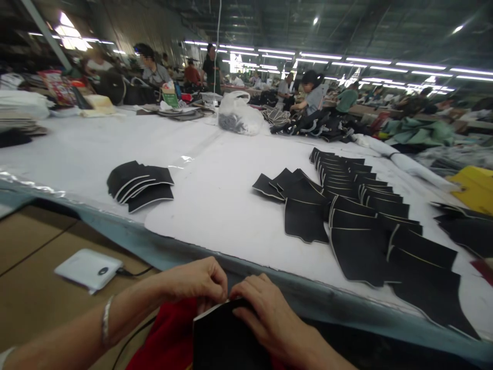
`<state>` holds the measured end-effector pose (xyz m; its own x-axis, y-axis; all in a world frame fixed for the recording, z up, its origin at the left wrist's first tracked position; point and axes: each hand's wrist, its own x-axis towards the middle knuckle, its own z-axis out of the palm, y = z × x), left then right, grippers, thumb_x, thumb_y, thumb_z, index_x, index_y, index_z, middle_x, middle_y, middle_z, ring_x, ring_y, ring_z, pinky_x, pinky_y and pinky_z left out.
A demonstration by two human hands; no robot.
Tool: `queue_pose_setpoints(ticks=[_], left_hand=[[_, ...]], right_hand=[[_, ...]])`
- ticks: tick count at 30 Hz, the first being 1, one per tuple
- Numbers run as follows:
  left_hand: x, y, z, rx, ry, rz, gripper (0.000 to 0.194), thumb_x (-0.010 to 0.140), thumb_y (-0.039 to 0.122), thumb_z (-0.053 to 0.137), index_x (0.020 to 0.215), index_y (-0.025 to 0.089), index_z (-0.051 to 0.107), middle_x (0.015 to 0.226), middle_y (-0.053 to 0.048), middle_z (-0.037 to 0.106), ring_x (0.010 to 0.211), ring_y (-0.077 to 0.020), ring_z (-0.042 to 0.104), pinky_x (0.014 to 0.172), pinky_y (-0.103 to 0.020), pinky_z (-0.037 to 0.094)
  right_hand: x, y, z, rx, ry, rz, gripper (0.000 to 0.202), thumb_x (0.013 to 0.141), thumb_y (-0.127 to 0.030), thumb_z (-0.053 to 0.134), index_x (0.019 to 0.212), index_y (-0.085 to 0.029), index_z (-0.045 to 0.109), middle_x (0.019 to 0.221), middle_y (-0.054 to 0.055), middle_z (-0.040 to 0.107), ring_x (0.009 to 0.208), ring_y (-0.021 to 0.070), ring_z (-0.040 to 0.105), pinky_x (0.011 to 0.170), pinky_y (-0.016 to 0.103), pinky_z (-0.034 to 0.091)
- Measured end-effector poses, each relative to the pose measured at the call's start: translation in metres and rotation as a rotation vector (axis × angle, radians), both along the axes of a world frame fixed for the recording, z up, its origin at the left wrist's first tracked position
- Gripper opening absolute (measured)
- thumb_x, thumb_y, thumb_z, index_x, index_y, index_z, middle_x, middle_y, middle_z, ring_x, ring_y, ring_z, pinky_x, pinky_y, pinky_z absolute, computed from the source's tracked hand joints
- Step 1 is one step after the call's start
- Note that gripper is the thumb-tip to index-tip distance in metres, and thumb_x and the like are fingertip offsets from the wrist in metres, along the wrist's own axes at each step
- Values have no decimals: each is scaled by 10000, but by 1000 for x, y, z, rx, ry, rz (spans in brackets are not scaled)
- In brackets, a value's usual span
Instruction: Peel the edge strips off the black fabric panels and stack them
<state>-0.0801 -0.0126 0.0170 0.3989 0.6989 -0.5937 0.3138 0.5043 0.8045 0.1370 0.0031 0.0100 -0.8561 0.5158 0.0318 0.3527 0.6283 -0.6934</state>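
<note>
Close to my body, below the table's front edge, I hold a black flat panel (227,339) with a pale cut edge. My right hand (265,311) grips its upper right edge, thumb on the near face and fingers behind. Fingers pinched together, my left hand (204,282) is at the panel's top edge, touching my right fingertips; whether it grips the panel's edge or something small is hidden. Similar black panels lie in overlapping rows (358,252) on the right of the table, and a smaller fanned pile (140,185) lies to the left.
The white-covered table (215,205) stretches ahead of me. A white power bank (90,270) with a black cable lies on brown cardboard at left. Farther back are a white plastic bag (241,113), a heap of black pieces (319,123) and several people working.
</note>
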Motion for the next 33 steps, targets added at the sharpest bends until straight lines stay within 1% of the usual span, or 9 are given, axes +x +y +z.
queue_pose_setpoints(ticks=[3, 6, 9, 12, 15, 19, 27, 30, 33], left_hand=[[2, -2, -4, 3, -10, 42, 114, 550, 233, 570, 576, 138, 628, 445, 26, 511, 397, -105, 403, 436, -221, 343], [2, -7, -8, 61, -6, 105, 90, 570, 224, 571, 538, 142, 587, 439, 49, 448, 427, -87, 358, 440, -209, 275], [2, -12, -13, 100, -9, 158, 117, 583, 233, 566, 507, 148, 538, 441, 64, 384, 452, -77, 287, 446, -221, 204], [3, -17, -19, 113, -1, 196, 118, 589, 244, 565, 523, 151, 537, 454, 66, 376, 470, -81, 266, 454, -235, 176], [7, -22, -24, 101, 14, 195, 109, 582, 247, 555, 525, 157, 530, 452, 65, 377, 471, -85, 262, 456, -241, 170], [11, -27, -28, 86, 35, 139, 73, 549, 228, 509, 508, 167, 507, 432, 65, 358, 453, -85, 238, 446, -251, 142], [5, -26, -19, 191, 87, 22, 101, 610, 236, 488, 562, 156, 528, 517, 62, 324, 514, -91, 232, 470, -247, 155], [8, -26, -23, 243, 167, -11, 94, 597, 226, 472, 550, 160, 519, 518, 60, 319, 514, -94, 247, 464, -241, 163], [12, -26, -25, 289, 267, -38, 95, 590, 227, 474, 540, 163, 522, 507, 56, 342, 514, -100, 282, 464, -240, 178]], right_hand=[[-7, -4, -5, 89, 24, 4, 161, 879, -125, 623, 1003, -220, 582, 1009, 13, 609, 944, 185, 520, 852, 335, 361], [-13, -9, -8, 112, 76, -51, 189, 847, -125, 675, 986, -215, 585, 1025, 16, 608, 957, 193, 508, 851, 344, 354], [-17, -13, -12, 149, 117, -87, 208, 819, -141, 717, 957, -211, 579, 988, 12, 619, 919, 197, 514, 827, 352, 349], [-19, -13, -18, 230, 134, -98, 194, 810, -162, 731, 915, -201, 572, 939, 15, 624, 890, 201, 515, 812, 358, 346], [-20, -14, -28, 283, 134, -76, 202, 797, -184, 746, 867, -187, 558, 903, 16, 615, 864, 196, 511, 800, 352, 346], [-18, -16, -37, 271, 107, 10, 220, 800, -219, 747, 838, -183, 534, 879, 11, 592, 837, 186, 506, 797, 348, 349], [-11, 4, -13, 63, 113, 102, 206, 820, -189, 739, 926, -200, 563, 1065, 19, 545, 1017, 179, 475, 869, 322, 369], [-11, 7, -12, 68, 54, 131, 158, 840, -161, 697, 897, -198, 555, 1043, 18, 539, 991, 177, 475, 848, 315, 383], [-11, -1, -11, 113, 7, 148, 127, 862, -144, 639, 880, -190, 522, 994, 29, 548, 938, 185, 476, 818, 323, 390]])
